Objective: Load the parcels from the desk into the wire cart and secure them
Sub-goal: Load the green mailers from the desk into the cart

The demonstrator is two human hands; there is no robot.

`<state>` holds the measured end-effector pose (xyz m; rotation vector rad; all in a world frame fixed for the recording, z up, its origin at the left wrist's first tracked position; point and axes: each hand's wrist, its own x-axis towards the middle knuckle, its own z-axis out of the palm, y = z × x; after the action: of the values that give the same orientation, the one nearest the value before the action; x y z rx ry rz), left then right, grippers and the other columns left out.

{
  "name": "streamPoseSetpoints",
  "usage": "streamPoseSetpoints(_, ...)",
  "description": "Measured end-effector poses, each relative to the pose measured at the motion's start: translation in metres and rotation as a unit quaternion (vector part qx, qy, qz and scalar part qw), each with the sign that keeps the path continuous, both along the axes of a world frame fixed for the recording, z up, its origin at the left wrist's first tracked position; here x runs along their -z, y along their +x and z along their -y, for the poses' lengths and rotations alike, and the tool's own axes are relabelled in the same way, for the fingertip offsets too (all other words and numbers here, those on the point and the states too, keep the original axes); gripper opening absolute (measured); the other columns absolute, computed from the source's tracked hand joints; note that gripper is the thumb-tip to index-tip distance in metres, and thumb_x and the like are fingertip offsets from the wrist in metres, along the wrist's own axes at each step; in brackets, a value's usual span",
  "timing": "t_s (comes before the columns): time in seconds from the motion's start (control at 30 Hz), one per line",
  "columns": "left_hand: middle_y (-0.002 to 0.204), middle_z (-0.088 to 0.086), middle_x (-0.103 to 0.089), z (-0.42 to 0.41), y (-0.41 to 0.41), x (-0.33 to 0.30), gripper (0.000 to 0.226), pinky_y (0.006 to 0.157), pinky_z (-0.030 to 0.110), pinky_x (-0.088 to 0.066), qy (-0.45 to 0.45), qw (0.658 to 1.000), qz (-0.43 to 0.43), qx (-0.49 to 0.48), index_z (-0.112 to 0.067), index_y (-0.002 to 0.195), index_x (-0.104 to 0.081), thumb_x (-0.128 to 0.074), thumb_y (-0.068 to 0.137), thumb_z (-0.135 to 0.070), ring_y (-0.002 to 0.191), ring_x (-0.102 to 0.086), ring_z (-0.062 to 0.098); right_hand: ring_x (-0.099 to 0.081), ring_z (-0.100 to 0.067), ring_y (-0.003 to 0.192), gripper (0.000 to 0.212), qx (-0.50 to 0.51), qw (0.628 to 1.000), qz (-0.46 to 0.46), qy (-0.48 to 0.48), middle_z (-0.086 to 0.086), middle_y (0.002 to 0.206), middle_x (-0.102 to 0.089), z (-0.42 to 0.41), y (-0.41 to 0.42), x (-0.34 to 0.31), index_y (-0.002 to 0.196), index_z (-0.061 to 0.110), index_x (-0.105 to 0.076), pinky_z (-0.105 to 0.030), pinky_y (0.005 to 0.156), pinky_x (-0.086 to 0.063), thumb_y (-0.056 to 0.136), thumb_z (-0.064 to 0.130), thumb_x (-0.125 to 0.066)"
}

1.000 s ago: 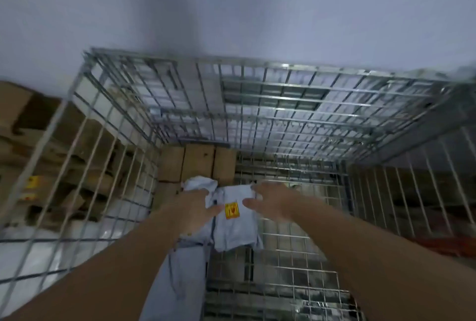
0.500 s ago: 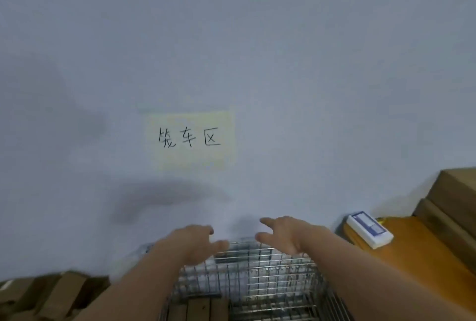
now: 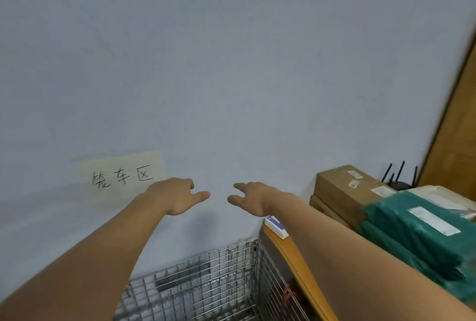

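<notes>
While both bare hands, left hand [image 3: 175, 197] and right hand [image 3: 253, 198], hang open and empty, the stacked green plastic-wrapped parcels [image 3: 417, 233] overhanging the wooden desk edge [image 3: 291, 248] could slip off if nudged.

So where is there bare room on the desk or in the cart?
Desk: only its near-left edge strip past the small white box is bare; the right is crowded with cardboard boxes and green parcels. The cart corner in view looks open.

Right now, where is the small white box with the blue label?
The small white box with the blue label lies at the desk's far left corner against the wall, partly hidden below the right hand.
</notes>
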<state>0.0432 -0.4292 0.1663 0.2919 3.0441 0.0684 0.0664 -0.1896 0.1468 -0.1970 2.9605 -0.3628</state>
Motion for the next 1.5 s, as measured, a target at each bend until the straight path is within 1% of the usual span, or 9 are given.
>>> streamPoseSetpoints(0.23,0.151,0.001,-0.050,-0.095,-0.014,0.009,0.085,0.104,0.040,-0.042,0.017,0.996,0.016,0.087,-0.028,0.146,-0.046,-0.031,0.086,-0.086,0.133,-0.051,0.024,-0.034,-0.033,0.143,0.075,0.109,0.994,-0.012,-0.009,-0.010,0.160,-0.031,-0.095,0.049,-0.004,0.156,0.027,-0.021,-0.049,0.115,-0.030,0.094,0.068,-0.030)
streamPoseSetpoints(0.43,0.152,0.003,-0.050,-0.196,-0.006,0.022,0.082,0.106,0.042,-0.044,0.045,0.979,0.010,0.201,-0.025,0.149,-0.043,-0.032,0.090,-0.081,0.132,-0.053,0.025,-0.037,-0.030,0.141,0.072,0.251,0.968,0.000,0.014,-0.007,0.157,-0.037,-0.197,0.111,-0.003,0.152,0.028,-0.031,-0.047,0.113,-0.031,0.092,0.070,-0.031)
streamPoseSetpoints(0.53,0.150,0.002,-0.053,-0.241,0.005,0.037,0.077,0.102,0.042,-0.047,0.047,0.967,0.018,0.250,-0.026,0.148,-0.044,-0.033,0.092,-0.078,0.127,-0.057,0.024,-0.035,-0.031,0.143,0.076,0.311,0.950,0.018,0.026,-0.008,0.158,-0.033,-0.234,0.148,0.005,0.154,0.031,-0.025,-0.047,0.114,-0.030,0.090,0.073,-0.029)
streamPoseSetpoints(0.7,0.146,0.000,-0.056,-0.305,0.033,0.056,0.079,0.103,0.043,-0.049,0.036,0.948,0.033,0.313,-0.029,0.144,-0.048,-0.029,0.089,-0.082,0.125,-0.059,0.024,-0.030,-0.031,0.145,0.079,0.357,0.932,0.048,0.028,-0.010,0.160,-0.030,-0.275,0.196,0.020,0.156,0.025,-0.021,-0.046,0.114,-0.028,0.093,0.072,-0.028)
streamPoseSetpoints(0.83,0.146,0.001,-0.056,-0.348,0.050,0.069,0.082,0.097,0.039,-0.050,0.027,0.935,0.041,0.352,-0.028,0.145,-0.048,-0.029,0.088,-0.083,0.124,-0.059,0.022,-0.034,-0.031,0.143,0.077,0.380,0.924,0.052,0.014,-0.008,0.159,-0.032,-0.305,0.221,0.027,0.156,0.025,-0.021,-0.044,0.110,-0.032,0.094,0.071,-0.028)
streamPoseSetpoints(1.03,0.147,0.001,-0.056,-0.411,0.057,0.088,0.083,0.099,0.040,-0.051,-0.010,0.929,0.054,0.365,-0.028,0.145,-0.049,-0.029,0.086,-0.084,0.126,-0.058,0.022,-0.034,-0.031,0.143,0.077,0.391,0.919,0.050,-0.001,-0.009,0.158,-0.033,-0.360,0.234,0.048,0.156,0.024,-0.021,-0.046,0.112,-0.033,0.095,0.070,-0.028)
streamPoseSetpoints(1.23,0.136,-0.002,-0.062,-0.503,0.049,0.110,0.076,0.086,0.032,-0.052,-0.028,0.932,0.068,0.355,-0.029,0.137,-0.053,-0.029,0.088,-0.083,0.115,-0.062,0.018,-0.036,-0.031,0.141,0.073,0.379,0.923,0.070,-0.002,-0.012,0.156,-0.036,-0.453,0.229,0.079,0.154,0.020,-0.027,-0.047,0.112,-0.035,0.097,0.065,-0.027)
streamPoseSetpoints(1.37,0.145,0.002,-0.056,-0.572,0.041,0.120,0.080,0.097,0.039,-0.051,-0.044,0.938,0.070,0.338,-0.024,0.146,-0.047,-0.027,0.092,-0.079,0.125,-0.058,0.021,-0.032,-0.031,0.144,0.074,0.367,0.927,0.080,0.009,-0.012,0.158,-0.033,-0.526,0.217,0.096,0.156,0.018,-0.025,-0.046,0.115,-0.031,0.097,0.064,-0.027)
streamPoseSetpoints(1.5,0.148,0.004,-0.054,-0.627,0.032,0.132,0.085,0.101,0.042,-0.049,-0.066,0.943,0.084,0.315,-0.021,0.149,-0.044,-0.022,0.092,-0.080,0.128,-0.055,0.024,-0.033,-0.031,0.144,0.074,0.355,0.930,0.092,0.017,-0.012,0.158,-0.033,-0.590,0.195,0.110,0.154,0.017,-0.028,-0.048,0.115,-0.031,0.097,0.064,-0.027)
